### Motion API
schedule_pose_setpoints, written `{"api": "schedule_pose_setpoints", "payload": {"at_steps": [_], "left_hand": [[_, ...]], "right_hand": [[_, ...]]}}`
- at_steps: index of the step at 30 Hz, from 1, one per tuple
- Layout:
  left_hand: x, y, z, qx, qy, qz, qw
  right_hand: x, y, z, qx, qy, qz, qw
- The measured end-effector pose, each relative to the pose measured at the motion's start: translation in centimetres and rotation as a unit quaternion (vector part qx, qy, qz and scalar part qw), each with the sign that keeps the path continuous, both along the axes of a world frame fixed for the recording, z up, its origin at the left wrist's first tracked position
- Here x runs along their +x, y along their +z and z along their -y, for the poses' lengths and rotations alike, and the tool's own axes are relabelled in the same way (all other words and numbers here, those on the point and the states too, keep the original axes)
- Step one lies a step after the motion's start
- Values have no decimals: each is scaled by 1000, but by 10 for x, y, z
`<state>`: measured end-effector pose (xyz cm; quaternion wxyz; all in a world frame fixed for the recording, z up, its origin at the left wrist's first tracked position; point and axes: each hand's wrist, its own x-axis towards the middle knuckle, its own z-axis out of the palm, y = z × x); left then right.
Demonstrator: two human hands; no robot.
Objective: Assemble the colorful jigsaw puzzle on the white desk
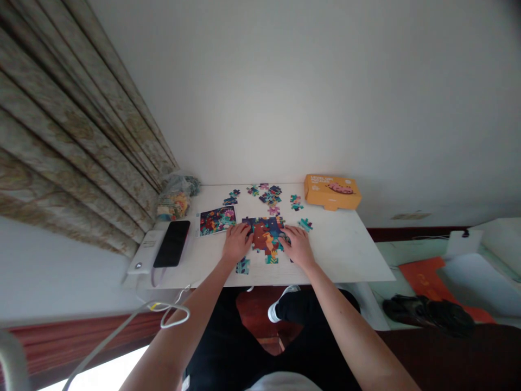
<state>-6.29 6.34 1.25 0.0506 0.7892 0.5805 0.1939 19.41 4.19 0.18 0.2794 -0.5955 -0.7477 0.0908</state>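
Two open grips (left, right) touch the jigsaw puzzle.

Partly assembled colourful jigsaw puzzle, loose pieces just beyond it

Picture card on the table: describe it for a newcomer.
On the white table, find the jigsaw pieces under the left hand and right hand. Just left of them lies a rectangular card, the only whole printed picture, beside the black phone.

Puzzle edges partly hidden under left hand, right hand; orange box lettering unreadable (too small).
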Motion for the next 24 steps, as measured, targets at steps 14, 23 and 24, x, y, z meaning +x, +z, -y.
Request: {"api": "schedule_pose_setpoints", "payload": {"at_steps": [14,23,24], "left_hand": [[-3,-10,-5,33,-5,38,999],[-2,-8,-5,43,-8,56,997],[-2,-8,-5,41,-8,56,998]], "right_hand": [[-50,29,-114,-69,-72,-3,995],[-68,29,-172,-130,-133,45,982],[-66,28,-176,-131,-121,47,983]]}}
